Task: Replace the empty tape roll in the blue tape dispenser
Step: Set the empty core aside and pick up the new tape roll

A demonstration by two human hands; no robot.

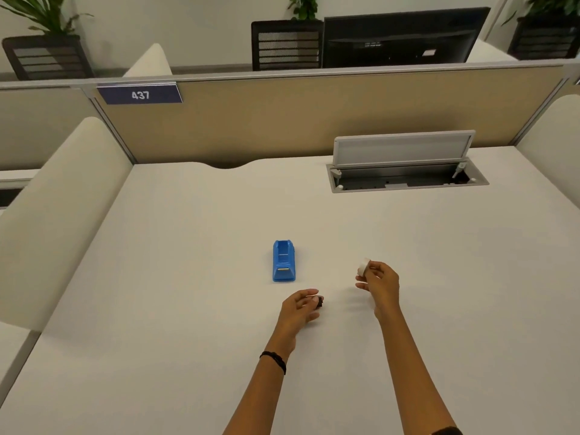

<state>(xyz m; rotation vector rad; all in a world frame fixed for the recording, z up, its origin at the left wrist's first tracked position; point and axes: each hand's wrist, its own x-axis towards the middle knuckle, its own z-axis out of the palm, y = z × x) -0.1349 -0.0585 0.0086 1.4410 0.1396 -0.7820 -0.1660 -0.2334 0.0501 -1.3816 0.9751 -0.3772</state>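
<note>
The blue tape dispenser (283, 265) stands on the white desk (188, 277), its roll bay empty and its cutter end toward me. Just right of and nearer than it, my left hand (299, 309) pinches a small dark spindle (319, 302) at the fingertips. Farther right, my right hand (378, 284) holds a small white tape roll (362, 266) upright between thumb and fingers, above the desk. Both hands are apart from the dispenser.
An open cable hatch (405, 175) with its grey lid raised sits at the back right of the desk. Beige partition panels (282, 120) close off the back and sides. A monitor back (401, 37) and chairs stand beyond the partition.
</note>
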